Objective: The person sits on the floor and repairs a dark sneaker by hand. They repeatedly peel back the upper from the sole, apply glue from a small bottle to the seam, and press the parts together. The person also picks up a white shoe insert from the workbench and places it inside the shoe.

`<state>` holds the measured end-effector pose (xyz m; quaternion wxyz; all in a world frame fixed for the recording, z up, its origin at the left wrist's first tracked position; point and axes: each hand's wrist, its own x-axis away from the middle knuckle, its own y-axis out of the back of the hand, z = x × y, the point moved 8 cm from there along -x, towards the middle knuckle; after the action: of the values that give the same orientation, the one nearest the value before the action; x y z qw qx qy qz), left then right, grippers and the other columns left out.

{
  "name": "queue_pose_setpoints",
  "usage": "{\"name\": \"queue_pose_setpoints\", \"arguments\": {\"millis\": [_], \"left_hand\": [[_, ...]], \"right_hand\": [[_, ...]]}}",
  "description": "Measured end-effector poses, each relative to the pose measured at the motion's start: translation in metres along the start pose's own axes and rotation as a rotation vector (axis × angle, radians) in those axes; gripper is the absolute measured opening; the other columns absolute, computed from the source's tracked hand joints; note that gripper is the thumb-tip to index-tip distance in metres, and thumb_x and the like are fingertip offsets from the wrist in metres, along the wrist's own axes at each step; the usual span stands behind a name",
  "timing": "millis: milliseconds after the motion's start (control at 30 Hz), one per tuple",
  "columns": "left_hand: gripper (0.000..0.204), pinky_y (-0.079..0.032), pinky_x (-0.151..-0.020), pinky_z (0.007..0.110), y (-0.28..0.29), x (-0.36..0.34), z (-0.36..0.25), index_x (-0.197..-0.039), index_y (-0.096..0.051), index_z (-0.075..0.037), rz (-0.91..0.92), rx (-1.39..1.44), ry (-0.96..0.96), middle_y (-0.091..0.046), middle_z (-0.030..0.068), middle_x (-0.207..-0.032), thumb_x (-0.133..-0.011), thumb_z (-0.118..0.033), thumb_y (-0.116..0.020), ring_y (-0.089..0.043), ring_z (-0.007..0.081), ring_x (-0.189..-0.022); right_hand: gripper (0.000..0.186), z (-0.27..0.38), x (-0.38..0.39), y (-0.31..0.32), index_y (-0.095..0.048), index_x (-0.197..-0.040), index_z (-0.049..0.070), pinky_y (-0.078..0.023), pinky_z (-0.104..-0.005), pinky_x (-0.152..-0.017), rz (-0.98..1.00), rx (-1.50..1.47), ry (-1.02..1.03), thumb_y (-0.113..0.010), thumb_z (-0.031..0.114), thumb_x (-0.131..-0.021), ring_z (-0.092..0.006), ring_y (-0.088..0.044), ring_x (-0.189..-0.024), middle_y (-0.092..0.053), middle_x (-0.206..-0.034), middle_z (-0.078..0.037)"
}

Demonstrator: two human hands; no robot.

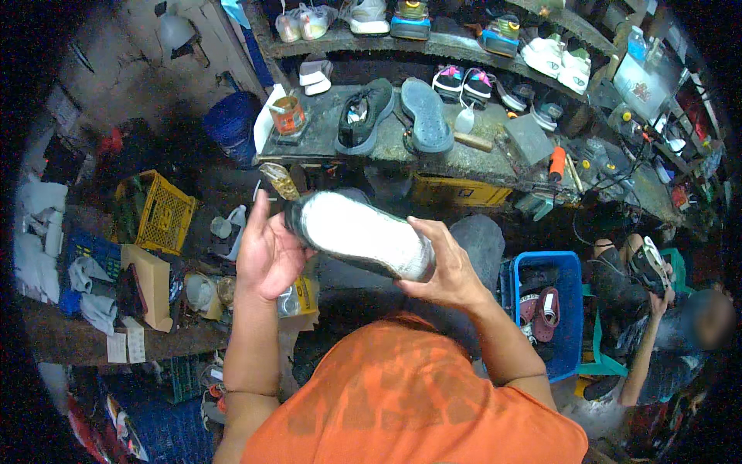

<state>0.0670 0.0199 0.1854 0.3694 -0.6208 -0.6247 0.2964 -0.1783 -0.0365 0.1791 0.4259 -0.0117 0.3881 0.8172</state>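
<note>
In front of my chest, a dark shoe is held bottom up, its white underside bare of an outsole. My right hand grips the right end, thumb and fingers on opposite edges. The other end rests against my left hand, palm turned up, thumb raised, some fingers hidden beneath the shoe. Beyond them on the workbench lie a loose grey outsole and a black shoe set in a similar grey sole.
An orange-red can stands on the bench's left. An orange-handled tool lies near its edge. A blue bin with clogs stands to my right, before a seated person holding a sandal. A yellow crate is at left.
</note>
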Motion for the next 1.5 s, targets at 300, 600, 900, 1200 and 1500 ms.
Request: {"name": "queue_pose_setpoints", "arguments": {"millis": [300,600,900,1200,1500], "left_hand": [[0.051,-0.045,-0.107,0.038,-0.042,0.031,0.017,-0.130,-0.062,0.000,0.132,-0.983,-0.320,-0.063,0.0201,-0.138,-0.103,-0.042,-0.064,-0.061,0.0242,-0.124],[0.054,-0.037,-0.115,0.047,-0.055,0.036,0.027,-0.128,-0.063,0.003,0.217,-0.951,-0.533,-0.050,0.0360,-0.148,-0.100,-0.043,-0.068,-0.049,0.0390,-0.140],[0.037,-0.025,-0.121,0.057,-0.079,0.025,0.052,-0.104,-0.067,-0.003,0.415,-1.255,-0.539,-0.062,0.0199,-0.137,-0.087,-0.032,-0.082,-0.044,0.0441,-0.145],[0.035,-0.046,-0.108,0.040,-0.089,-0.003,0.034,-0.108,-0.069,-0.002,0.055,-1.328,-0.781,-0.051,0.0302,-0.149,-0.081,-0.015,-0.087,-0.056,0.0361,-0.135],[0.041,-0.052,-0.104,0.046,-0.061,-0.054,0.094,-0.125,-0.068,-0.002,0.092,-1.394,-0.440,-0.038,0.0231,-0.161,-0.093,-0.027,-0.076,-0.053,0.0363,-0.137]], "right_hand": [[0.051,-0.053,0.033,-0.013,-0.059,-0.134,0.006,-0.051,-0.0376,-0.100,-0.326,-0.478,-0.253,-0.081,0.017,-0.089,-0.0239,-0.063,-0.116,-0.062,-0.127,-0.013],[0.035,-0.057,0.042,-0.020,-0.056,-0.102,0.007,-0.052,-0.0283,-0.065,-0.282,-0.883,-0.323,-0.051,0.040,-0.110,-0.0148,-0.062,-0.069,-0.065,-0.081,-0.007],[0.066,0.000,0.010,-0.047,-0.023,-0.159,0.010,-0.049,-0.0462,-0.107,-0.155,-1.670,-0.424,-0.050,0.043,-0.109,-0.0275,-0.058,-0.126,-0.050,-0.149,-0.014],[0.066,-0.028,-0.028,0.011,-0.029,-0.157,0.005,-0.045,-0.0415,-0.111,-0.507,-1.218,-0.115,-0.061,0.031,-0.106,-0.0276,-0.054,-0.134,-0.045,-0.153,-0.015],[0.111,-0.034,0.001,0.009,-0.030,-0.161,0.011,-0.025,-0.0586,-0.123,-0.389,-0.035,0.108,-0.092,0.035,-0.072,-0.0506,-0.024,-0.153,-0.021,-0.166,-0.030]]}}
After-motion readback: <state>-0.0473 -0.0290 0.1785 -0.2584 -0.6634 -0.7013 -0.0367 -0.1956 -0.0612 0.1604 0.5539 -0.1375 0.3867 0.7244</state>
